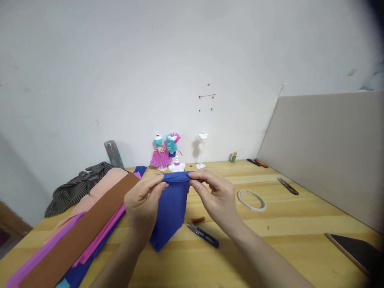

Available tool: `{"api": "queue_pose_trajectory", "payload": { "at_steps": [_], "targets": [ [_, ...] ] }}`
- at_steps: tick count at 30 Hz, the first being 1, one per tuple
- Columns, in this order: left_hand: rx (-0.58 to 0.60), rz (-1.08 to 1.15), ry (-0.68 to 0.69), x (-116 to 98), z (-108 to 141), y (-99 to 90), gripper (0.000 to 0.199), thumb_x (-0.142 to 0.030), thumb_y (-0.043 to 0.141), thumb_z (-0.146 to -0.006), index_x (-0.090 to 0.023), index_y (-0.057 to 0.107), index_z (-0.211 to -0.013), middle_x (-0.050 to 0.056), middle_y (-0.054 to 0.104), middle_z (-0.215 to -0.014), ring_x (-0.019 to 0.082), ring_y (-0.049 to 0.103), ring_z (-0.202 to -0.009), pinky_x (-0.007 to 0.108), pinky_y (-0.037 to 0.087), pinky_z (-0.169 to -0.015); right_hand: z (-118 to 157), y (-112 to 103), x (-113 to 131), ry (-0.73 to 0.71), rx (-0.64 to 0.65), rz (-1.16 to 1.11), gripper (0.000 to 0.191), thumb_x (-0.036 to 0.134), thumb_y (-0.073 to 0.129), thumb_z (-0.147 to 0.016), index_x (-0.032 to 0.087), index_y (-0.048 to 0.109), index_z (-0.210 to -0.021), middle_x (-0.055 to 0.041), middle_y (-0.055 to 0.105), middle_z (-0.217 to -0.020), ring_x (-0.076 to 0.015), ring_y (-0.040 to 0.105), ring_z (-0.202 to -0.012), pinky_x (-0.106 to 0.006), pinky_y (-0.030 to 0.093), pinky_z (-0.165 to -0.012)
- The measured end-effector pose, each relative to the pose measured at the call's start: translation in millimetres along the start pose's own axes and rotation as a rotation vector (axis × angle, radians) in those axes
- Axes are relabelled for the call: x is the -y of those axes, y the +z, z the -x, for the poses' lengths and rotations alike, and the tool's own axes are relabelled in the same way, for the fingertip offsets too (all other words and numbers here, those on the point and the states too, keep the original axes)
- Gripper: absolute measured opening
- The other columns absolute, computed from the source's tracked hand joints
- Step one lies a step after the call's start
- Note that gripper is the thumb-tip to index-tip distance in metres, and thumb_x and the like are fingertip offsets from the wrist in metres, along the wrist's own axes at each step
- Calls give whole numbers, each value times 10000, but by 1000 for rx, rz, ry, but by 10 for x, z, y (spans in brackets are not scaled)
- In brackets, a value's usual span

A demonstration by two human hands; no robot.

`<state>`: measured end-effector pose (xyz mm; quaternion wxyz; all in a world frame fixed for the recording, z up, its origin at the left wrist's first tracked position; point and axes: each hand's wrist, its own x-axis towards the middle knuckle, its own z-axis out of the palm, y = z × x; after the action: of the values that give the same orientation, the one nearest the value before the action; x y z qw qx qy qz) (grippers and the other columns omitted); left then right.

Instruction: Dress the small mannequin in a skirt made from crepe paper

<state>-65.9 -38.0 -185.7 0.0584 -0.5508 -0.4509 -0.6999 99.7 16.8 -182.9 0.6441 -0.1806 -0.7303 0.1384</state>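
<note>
Between my two hands hangs a piece of dark blue crepe paper, its top edge folded or gathered into a narrow band. My left hand pinches the left end of that band between thumb and fingers. At the other end, my right hand pinches it the same way. Behind the paper stands a small white mannequin, partly covered by the blue band. Below my right hand, blue-handled thread snips lie on the table beside a small brown scrap.
Strips of coloured crepe paper and a striped cloth cover the table's left side. Dressed mannequins, a bare mannequin and a bottle stand near the wall. Right lie a tape roll, black snips and a phone.
</note>
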Motion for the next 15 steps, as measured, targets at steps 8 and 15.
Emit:
{"api": "queue_pose_trajectory", "payload": {
  "at_steps": [8,15],
  "targets": [
    [48,-198,175,33,-59,-29,94,-141,681,-783,-202,738,-826,-4,756,-794,136,699,-758,224,562,-757,-18,2,2,-45,3,66,147,79,579,-861,208,648,-869,-24,659,-796,-155,617,-748,-294,482,-690],
    [132,-242,159,36,-86,-78,101,-177,637,-805,-217,722,-769,1,753,-783,151,704,-757,246,561,-758,-32,1,25,38,33,103,116,135,561,-866,197,638,-806,-19,649,-723,-140,571,-633,-271,449,-581]
  ]
}}
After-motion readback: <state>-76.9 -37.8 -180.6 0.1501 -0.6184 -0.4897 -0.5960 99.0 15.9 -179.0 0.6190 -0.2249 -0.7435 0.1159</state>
